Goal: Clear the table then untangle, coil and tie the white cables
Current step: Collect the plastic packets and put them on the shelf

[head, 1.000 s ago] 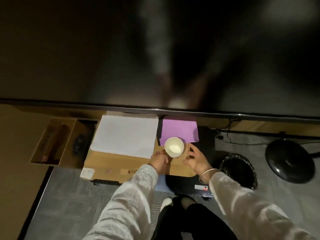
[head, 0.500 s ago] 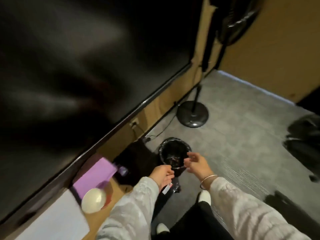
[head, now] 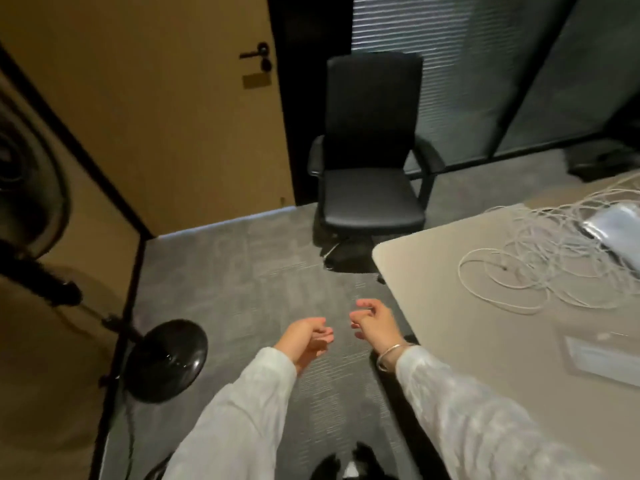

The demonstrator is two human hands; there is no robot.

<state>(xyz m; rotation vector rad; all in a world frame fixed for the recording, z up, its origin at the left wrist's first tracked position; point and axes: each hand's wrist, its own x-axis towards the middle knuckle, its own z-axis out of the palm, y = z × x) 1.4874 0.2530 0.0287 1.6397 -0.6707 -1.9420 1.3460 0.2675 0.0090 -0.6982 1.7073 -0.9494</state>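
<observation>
Snags are my main worry: the white cables (head: 547, 258) lie in a loose heap of overlapping loops on the table (head: 467, 306), and if I grab one strand and pull hard, I judge the loops will cinch into tighter knots. Some loops run under or against the plastic-wrapped packet (head: 614, 226) near the far right edge, so a careless tug could drag it along or off the table. A flat clear packet (head: 602, 355) also lies nearer me on the table, and it could get swept aside while I coil. The strands at the far right run out of view, so I cannot tell where their ends are; starting from the middle would likely make the tangle worse.

Neither grip holds anything. My left hand (head: 308, 337) and my right hand (head: 372, 322) hang over the carpet in front of me, fingers loosely curled, close to each other but apart. The cables are well off to my right and farther ahead, up on the table; my right hand is the nearer one, just beside the table's edge, and nothing touches the cables.
</observation>
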